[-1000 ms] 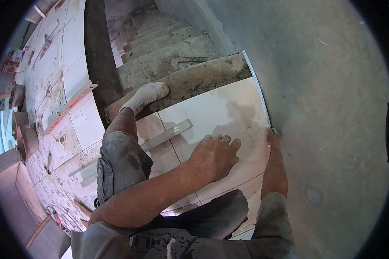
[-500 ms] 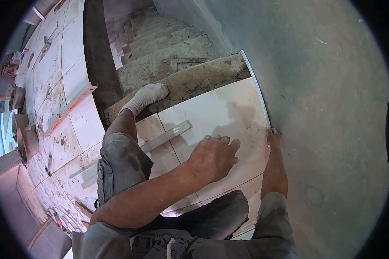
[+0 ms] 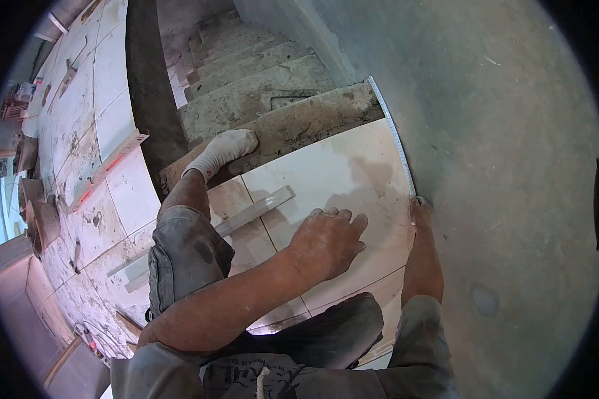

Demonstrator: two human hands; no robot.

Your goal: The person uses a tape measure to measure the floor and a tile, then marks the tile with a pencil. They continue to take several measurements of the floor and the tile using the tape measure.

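A thin whitish measuring tape (image 3: pixel 394 136) runs along the foot of the wall, from the stair edge down to my right hand (image 3: pixel 419 210). That hand is closed around its near end; the fingers are partly hidden. Over the large pale floor tile (image 3: pixel 333 173) hovers my left hand (image 3: pixel 327 243), palm down, its fingers loosely bent and apart, with nothing visible in it. Left of it a long metal straightedge (image 3: pixel 256 209) lies across the tiles and passes behind my knee.
Rough concrete stairs (image 3: pixel 259 93) lie beyond the tile edge, with a metal frame (image 3: pixel 293 94) on one step. My socked foot (image 3: pixel 229 147) rests at that edge. A reddish level (image 3: pixel 110 167), buckets (image 3: pixel 43 223) and a trowel (image 3: pixel 68 74) are at the left. A grey wall (image 3: pixel 506 166) rises right.
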